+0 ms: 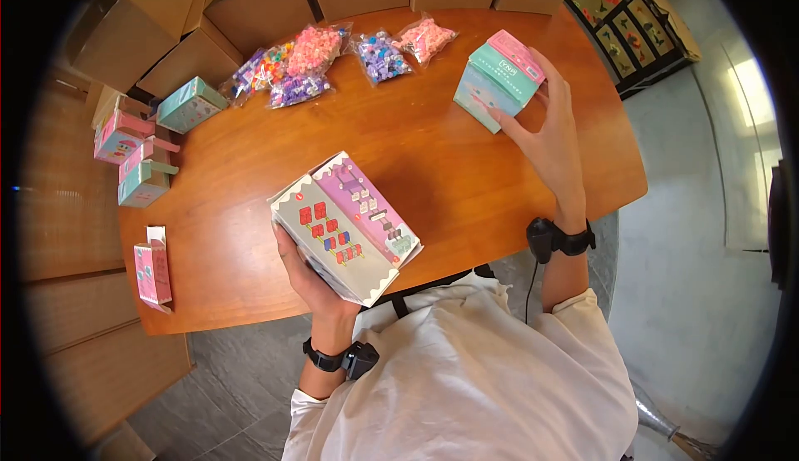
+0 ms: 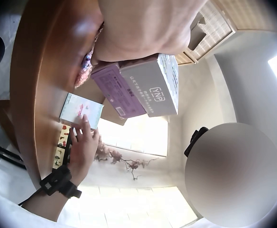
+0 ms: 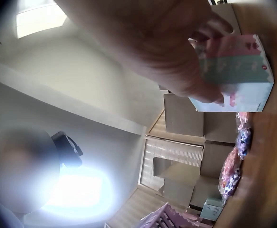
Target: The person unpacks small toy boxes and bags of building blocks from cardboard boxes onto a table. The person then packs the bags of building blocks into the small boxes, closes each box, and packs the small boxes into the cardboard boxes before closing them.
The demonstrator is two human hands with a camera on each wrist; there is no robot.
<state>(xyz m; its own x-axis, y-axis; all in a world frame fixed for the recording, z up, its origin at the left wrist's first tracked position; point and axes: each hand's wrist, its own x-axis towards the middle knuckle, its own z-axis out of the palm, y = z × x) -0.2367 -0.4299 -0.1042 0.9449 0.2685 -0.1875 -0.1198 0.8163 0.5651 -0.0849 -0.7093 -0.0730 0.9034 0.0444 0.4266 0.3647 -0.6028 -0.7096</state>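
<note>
My left hand (image 1: 310,280) holds a grey and purple cardboard box (image 1: 348,232) tilted over the front of the table, gripping its lower left side. Small printed pictures of coloured parts cover the two faces turned up in the head view. In the left wrist view, the same carton (image 2: 150,90) shows a YNP logo. Farther back on the right, my right hand (image 1: 551,132) grips a teal and pink box (image 1: 499,78), thumb on the near side and fingers over the pink side. That box (image 3: 236,64) stands at the tabletop in the right wrist view.
Bags of colourful beads (image 1: 312,53) lie along the back of the wooden table (image 1: 225,211), with more bead bags (image 1: 383,55) beside them. Small teal and pink boxes (image 1: 141,161) stand at the left. A pink box (image 1: 152,274) sits near the left edge. Large cardboard cartons (image 1: 258,7) line the back.
</note>
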